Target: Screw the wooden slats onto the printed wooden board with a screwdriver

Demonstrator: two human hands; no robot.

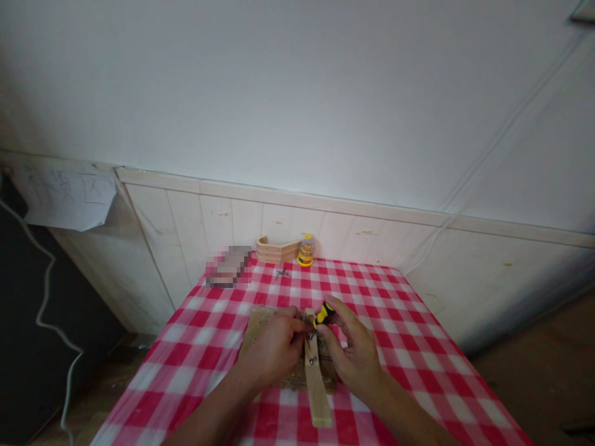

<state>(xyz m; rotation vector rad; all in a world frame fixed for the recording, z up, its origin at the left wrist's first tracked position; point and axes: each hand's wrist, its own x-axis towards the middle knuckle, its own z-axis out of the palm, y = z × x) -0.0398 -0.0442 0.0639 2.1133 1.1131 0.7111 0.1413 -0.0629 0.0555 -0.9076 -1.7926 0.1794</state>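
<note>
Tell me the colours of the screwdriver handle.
Yellow and black; the head view shows the screwdriver handle in the right hand, above the wooden strip.

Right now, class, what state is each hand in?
Left hand: closed, against the top of the wooden strip.
Right hand: closed on the yellow-black screwdriver.

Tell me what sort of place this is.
Probably a home hobby corner: red-checked tablecloth against a panelled wall, right hand holding a screwdriver at a wooden slat, yellow bit set behind.
</note>
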